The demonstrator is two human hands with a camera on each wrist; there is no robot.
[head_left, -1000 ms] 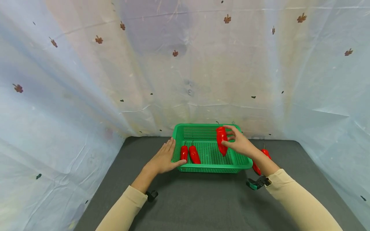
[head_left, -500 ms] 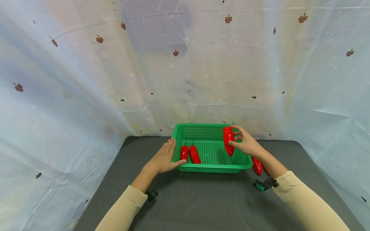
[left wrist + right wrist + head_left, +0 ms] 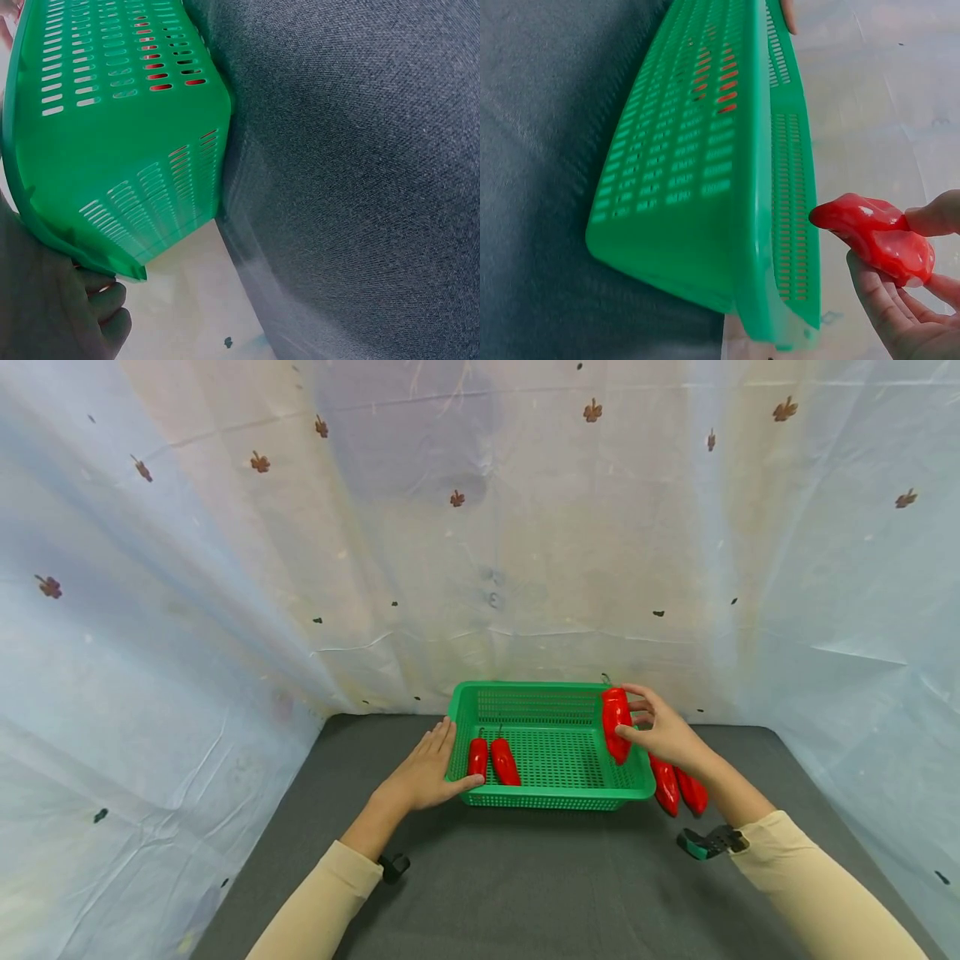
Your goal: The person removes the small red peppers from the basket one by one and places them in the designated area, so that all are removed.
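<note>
My right hand [image 3: 660, 727] pinches a red pepper [image 3: 616, 725] between thumb and fingers, over the right end of a green plastic basket [image 3: 555, 793]. The pepper is roughly upright, stem at the top; in the right wrist view the same pepper [image 3: 885, 234] shows beyond the basket's rim. My left hand [image 3: 422, 768] rests on the basket's left rim with straight fingers, thumb along the front corner. Inside the basket, at its left end, lie two red peppers, one beside the thumb [image 3: 477, 756] and another pepper [image 3: 505, 762] to its right. In the left wrist view, fingers [image 3: 109, 304] show below the rim.
Two more red peppers, one nearer [image 3: 664, 785] and one farther right [image 3: 693, 791], lie on the dark grey table [image 3: 525, 877] just right of the basket, partly under the right forearm. A pale printed sheet [image 3: 525, 560] hangs behind and at both sides.
My right hand has moved right with the pepper, from over the basket's middle right to its right end. More of the table peppers shows now. My left hand stays still.
</note>
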